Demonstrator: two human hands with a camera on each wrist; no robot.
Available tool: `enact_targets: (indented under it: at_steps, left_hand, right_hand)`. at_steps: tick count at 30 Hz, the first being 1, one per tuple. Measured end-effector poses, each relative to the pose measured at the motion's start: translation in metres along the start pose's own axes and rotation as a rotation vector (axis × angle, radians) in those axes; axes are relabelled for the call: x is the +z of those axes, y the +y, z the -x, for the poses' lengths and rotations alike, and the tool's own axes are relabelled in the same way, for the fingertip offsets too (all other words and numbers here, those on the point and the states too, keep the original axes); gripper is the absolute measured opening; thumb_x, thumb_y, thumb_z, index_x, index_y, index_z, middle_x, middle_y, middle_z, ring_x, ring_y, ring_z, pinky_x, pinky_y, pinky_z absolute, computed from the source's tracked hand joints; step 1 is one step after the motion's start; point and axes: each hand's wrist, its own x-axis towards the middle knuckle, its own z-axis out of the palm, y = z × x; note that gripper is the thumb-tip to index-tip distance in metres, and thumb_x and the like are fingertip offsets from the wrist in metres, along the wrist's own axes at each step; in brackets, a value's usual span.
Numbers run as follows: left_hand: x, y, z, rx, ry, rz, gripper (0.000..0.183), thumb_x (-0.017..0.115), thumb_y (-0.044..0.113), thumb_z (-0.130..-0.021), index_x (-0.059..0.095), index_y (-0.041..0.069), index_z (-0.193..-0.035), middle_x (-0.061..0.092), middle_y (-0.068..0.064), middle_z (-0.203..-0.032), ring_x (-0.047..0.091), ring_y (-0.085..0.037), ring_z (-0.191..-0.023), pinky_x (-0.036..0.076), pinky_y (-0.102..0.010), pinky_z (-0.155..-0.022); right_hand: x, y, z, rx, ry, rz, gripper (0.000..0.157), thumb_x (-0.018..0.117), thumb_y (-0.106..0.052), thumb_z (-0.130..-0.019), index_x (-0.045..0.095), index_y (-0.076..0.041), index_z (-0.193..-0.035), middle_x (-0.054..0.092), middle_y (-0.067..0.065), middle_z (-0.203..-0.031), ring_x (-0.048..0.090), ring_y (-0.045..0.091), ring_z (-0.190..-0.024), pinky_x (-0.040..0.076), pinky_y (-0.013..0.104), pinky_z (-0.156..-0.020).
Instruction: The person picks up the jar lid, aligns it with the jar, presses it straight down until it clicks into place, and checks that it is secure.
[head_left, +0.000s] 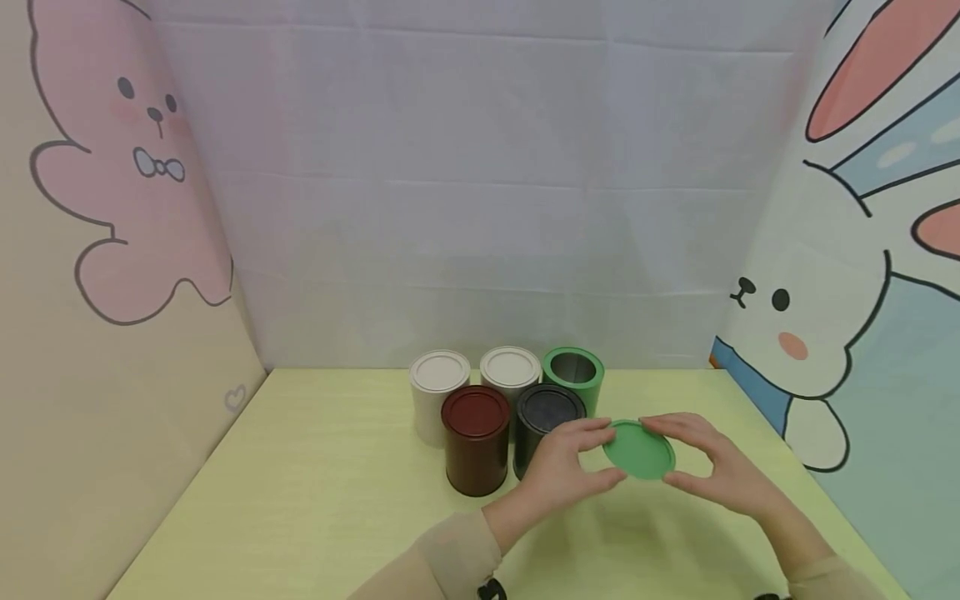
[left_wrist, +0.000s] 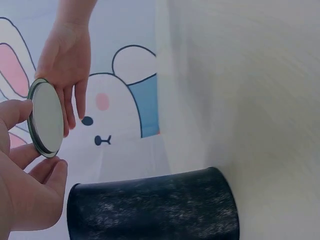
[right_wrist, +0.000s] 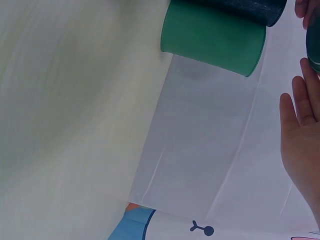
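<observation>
Both hands hold a round green lid (head_left: 639,450) above the table, to the right of the cans. My left hand (head_left: 564,462) grips its left edge between thumb and fingers. At the opposite edge, the thumb and fingers of my right hand (head_left: 723,467) hold the rim. The lid's pale inner side (left_wrist: 48,117) faces the left wrist camera. In the right wrist view the lid is cut off by the frame's edge. The green can (head_left: 592,393) stands uncovered at the back, its grey inside visible. A black can (head_left: 551,408) with its lid on stands in front of it, partly behind my left hand.
A dark red can (head_left: 476,450) stands left of the black one. Two white cans, the left one (head_left: 429,417) and the middle one (head_left: 510,367), stand behind them, lids on. The yellow-green table (head_left: 315,500) meets a pale cloth backdrop and printed side panels.
</observation>
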Motion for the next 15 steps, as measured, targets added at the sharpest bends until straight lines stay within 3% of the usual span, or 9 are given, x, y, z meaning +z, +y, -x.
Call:
enact_targets:
  at_steps: [15]
  left_hand:
    - [-0.034, -0.006, -0.025, -0.075, -0.008, 0.057, 0.050, 0.080, 0.023, -0.085, 0.066, 0.005, -0.130, 0.060, -0.005, -0.137, 0.051, -0.019, -0.130, 0.042, -0.028, -0.104]
  right_hand:
    - [-0.006, -0.001, -0.042, 0.002, 0.045, 0.010, 0.066, 0.078, 0.006, -0.077, 0.057, -0.006, -0.139, 0.056, 0.006, -0.135, 0.043, 0.005, -0.126, 0.035, 0.017, -0.098]
